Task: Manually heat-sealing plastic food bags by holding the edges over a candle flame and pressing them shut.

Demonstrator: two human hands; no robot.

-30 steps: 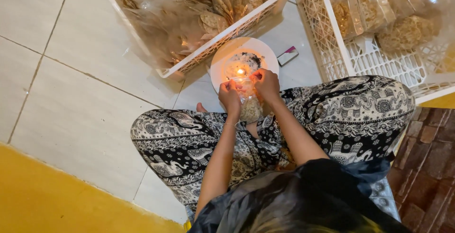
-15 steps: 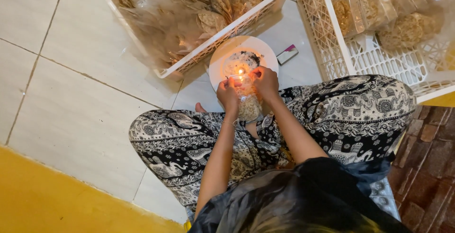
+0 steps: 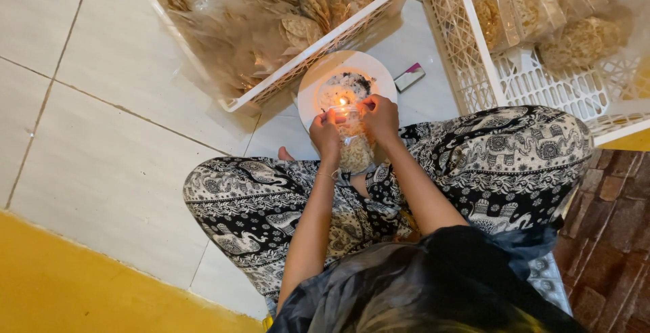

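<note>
Not much has shifted in the last second: both hands stay pinched on the top of a small clear bag of snacks [image 3: 353, 147], left hand [image 3: 326, 135] and right hand [image 3: 380, 118], fingers closed on the plastic. The bag's top edge is still held at the candle flame [image 3: 342, 101] on the white plate [image 3: 318, 86], just above the middle of the frame. Looks like the edge is still being sealed. White crates [image 3: 474, 49] of bagged crackers sit along the top.

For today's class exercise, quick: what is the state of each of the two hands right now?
Left hand: closed on the top of a small clear bag of snacks, by the candle flame.
Right hand: closed on the same bag's top.
</note>
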